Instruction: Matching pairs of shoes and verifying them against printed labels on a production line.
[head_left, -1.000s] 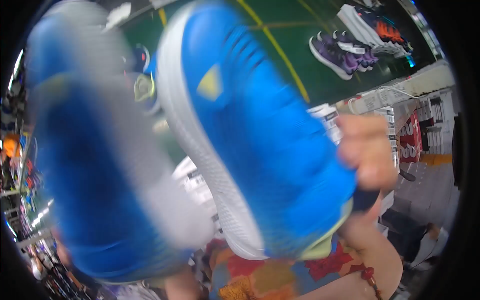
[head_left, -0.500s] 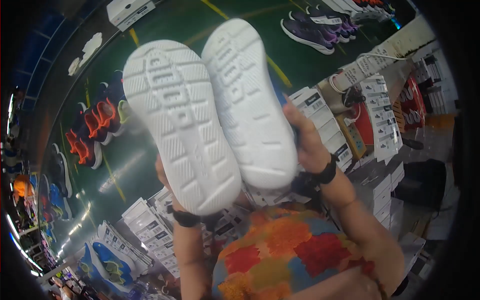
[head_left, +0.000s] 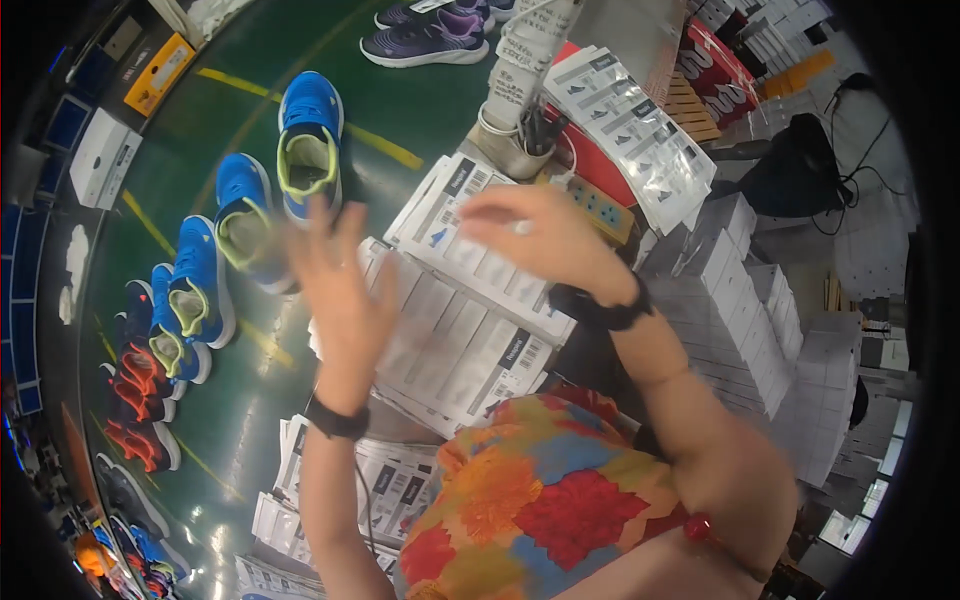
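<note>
My left hand (head_left: 345, 300) is open, its fingers spread and slightly blurred. It holds nothing, and its fingertips are close to the heels of two blue shoes with lime linings, one blue shoe (head_left: 310, 110) farther off and the other blue shoe (head_left: 243, 190) to its left. Both stand soles down on the green work surface (head_left: 270, 320). My right hand (head_left: 545, 240) hovers over a stack of printed label sheets (head_left: 455, 205), fingers loosely bent, with nothing visible in it. Another label stack (head_left: 450, 350) lies nearer me, between my wrists.
More blue shoes (head_left: 200, 280) and orange-lined dark shoes (head_left: 140, 440) line the left. Purple shoes (head_left: 425, 40) stand at the far side. A pen holder (head_left: 515, 150), a power strip (head_left: 600, 210) and a hanging label sheet (head_left: 630, 125) are right; white boxes (head_left: 725, 310) are stacked beyond my right arm.
The pair of shoes I held up, white soles facing me, has been let go and stands on the green surface. My right hand has moved over the label sheets; the view has shifted right.
</note>
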